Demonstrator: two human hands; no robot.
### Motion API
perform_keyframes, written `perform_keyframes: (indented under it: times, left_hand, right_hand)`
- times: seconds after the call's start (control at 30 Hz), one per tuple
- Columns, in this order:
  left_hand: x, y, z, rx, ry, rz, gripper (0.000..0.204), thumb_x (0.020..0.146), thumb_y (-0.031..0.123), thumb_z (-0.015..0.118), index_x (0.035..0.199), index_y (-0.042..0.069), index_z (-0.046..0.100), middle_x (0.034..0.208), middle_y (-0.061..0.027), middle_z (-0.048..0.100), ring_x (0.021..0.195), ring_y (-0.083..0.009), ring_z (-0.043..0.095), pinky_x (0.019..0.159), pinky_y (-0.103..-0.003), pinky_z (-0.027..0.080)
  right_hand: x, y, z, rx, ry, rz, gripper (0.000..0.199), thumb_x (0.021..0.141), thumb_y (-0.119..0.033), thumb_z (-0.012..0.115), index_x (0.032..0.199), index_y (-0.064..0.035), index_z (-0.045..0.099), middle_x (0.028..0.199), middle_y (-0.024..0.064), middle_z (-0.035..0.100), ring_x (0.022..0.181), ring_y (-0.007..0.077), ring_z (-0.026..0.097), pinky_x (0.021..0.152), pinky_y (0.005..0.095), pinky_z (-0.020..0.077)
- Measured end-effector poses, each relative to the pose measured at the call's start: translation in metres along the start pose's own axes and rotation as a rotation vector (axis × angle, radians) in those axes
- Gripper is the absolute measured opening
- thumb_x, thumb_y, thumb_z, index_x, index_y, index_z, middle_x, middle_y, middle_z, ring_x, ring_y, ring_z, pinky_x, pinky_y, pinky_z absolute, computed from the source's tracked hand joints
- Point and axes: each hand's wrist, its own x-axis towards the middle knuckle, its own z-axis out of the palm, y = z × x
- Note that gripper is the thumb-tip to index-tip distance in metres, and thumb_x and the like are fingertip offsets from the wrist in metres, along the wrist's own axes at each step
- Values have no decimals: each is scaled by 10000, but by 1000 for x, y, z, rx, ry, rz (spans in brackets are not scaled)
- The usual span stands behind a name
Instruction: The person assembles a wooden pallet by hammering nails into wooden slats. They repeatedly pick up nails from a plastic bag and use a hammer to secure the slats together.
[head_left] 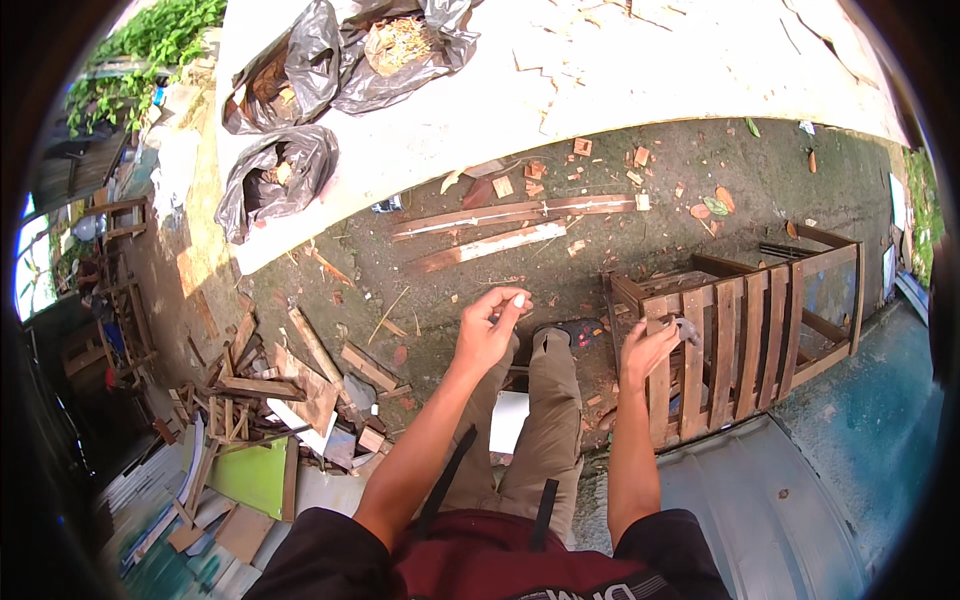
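My left hand (487, 328) is raised over my lap with its fingers curled in and thumb against them. A tiny white spot shows at the thumb tip, and I cannot make out what, if anything, is pinched there. Over the near left end of a slatted wooden frame (748, 340), my right hand (648, 350) is closed on a small grey object (687, 331), its kind too small to tell. The frame, built of brown slats on rails, lies on its side at my right.
Scrap wood (265, 385) and a green panel (250, 478) are heaped at left. Two long wooden strips (520, 212) lie ahead among wood chips and leaves. Black plastic bags (280, 180) stand on a sunlit pale sheet (600, 80). A grey metal sheet (750, 500) is at lower right.
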Motion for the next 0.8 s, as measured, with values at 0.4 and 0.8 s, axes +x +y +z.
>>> perform_keyframes:
  times: [0.4, 0.8]
  left_hand:
    - [153, 141, -186, 441, 476, 733, 153, 937, 29, 647, 1078, -3, 696, 1007, -136, 705, 936, -233, 692, 862, -331, 528]
    - [191, 98, -150, 500, 501, 623, 342, 872, 147, 679, 1201, 63, 636, 1273, -124, 631, 1211, -333, 578, 1039, -464, 439]
  right_hand:
    - [-11, -414, -62, 903, -111, -824, 210, 929, -16, 676, 1135, -19, 635, 1034, 113, 673, 968, 207, 643, 890, 365, 517]
    - [109, -526, -1, 333, 172, -1028, 257, 915, -181, 717, 1119, -28, 746, 1076, 215, 683, 1009, 373, 661, 918, 416, 523]
